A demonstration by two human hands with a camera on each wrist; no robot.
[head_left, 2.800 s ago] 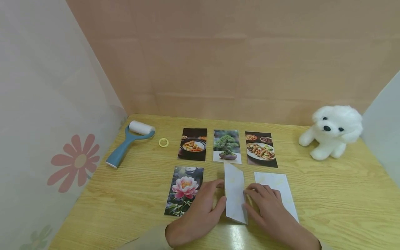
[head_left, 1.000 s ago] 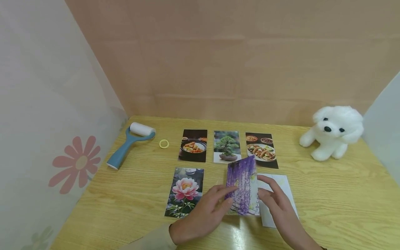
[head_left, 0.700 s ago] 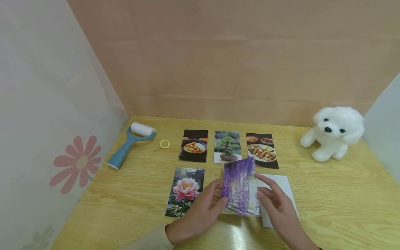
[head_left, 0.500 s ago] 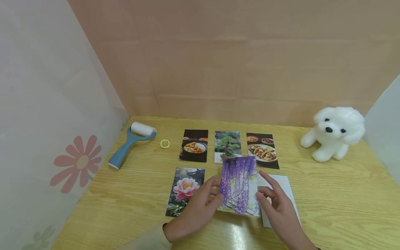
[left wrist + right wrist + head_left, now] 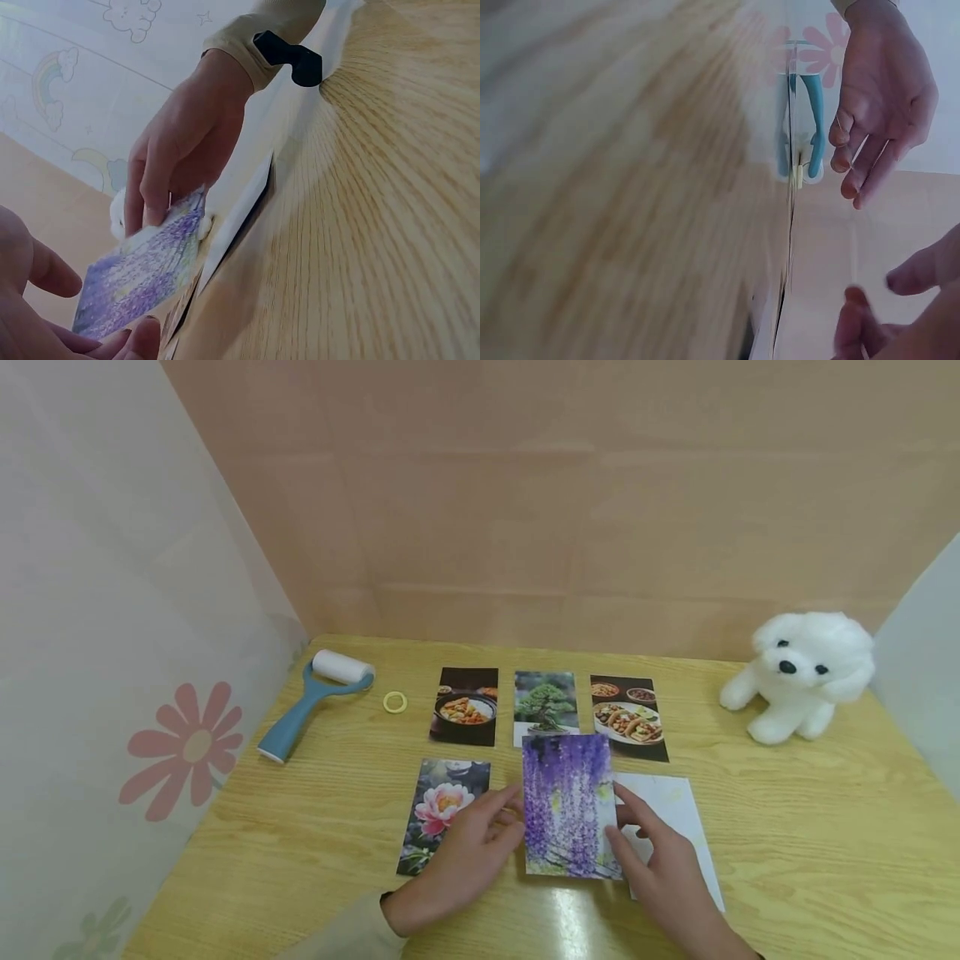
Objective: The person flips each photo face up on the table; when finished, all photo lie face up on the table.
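A card with a purple wisteria picture (image 5: 570, 806) is held face up by my right hand (image 5: 671, 860), which pinches its right edge. My left hand (image 5: 461, 860) is beside the card's left edge, a little apart from it, fingers loosely bent. It partly covers a card with a pink peony (image 5: 438, 810). In the left wrist view the wisteria card (image 5: 142, 274) slants from the right hand (image 5: 187, 135) toward the fingers of the left hand (image 5: 22, 292). Under the right hand lies a card showing its white back (image 5: 701, 827), partly hidden.
Behind are cards of a rice dish (image 5: 463, 708), a bonsai (image 5: 546, 702) and tacos (image 5: 628, 718). A blue-handled lint roller (image 5: 307, 702) and a yellow ring (image 5: 395, 702) lie at left. A white plush dog (image 5: 802, 677) sits at the right of the wooden table (image 5: 795, 827).
The wisteria card, first standing on edge with its white back showing, has been turned picture side up. My left hand has let go of its left edge and drawn slightly left.
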